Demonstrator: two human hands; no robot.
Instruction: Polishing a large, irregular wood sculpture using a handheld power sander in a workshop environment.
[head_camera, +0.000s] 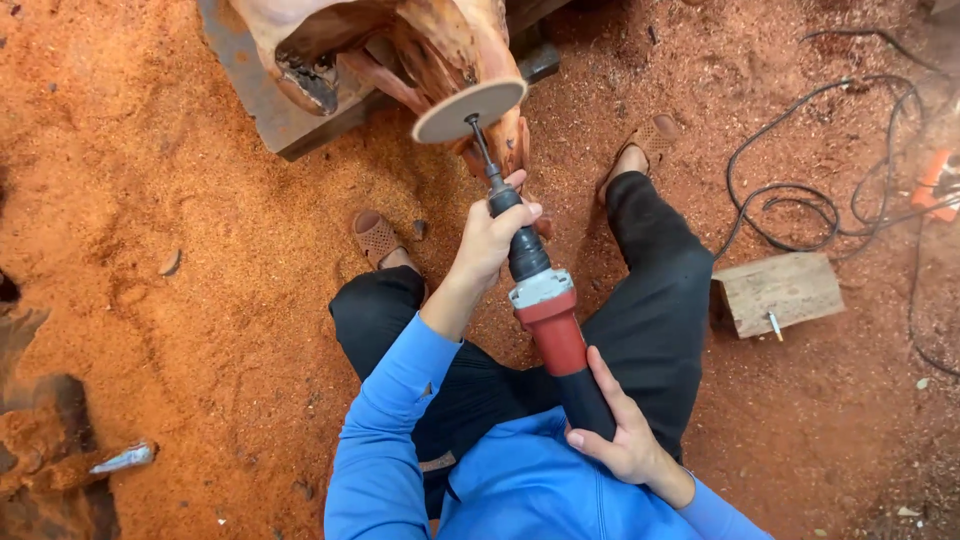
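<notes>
I hold a long red and black power grinder with both hands. My left hand grips its black neck near the front. My right hand is wrapped around the black rear handle close to my body. A round flat sanding disc on a thin shaft sits at the tool's tip, against a reddish carved wood piece. The wood piece rests on a dark slab.
Red sawdust covers the ground. My feet in brown sandals straddle the work. A small wooden block lies to the right, with black cables coiled behind it. Rough wood chunks sit at the left edge.
</notes>
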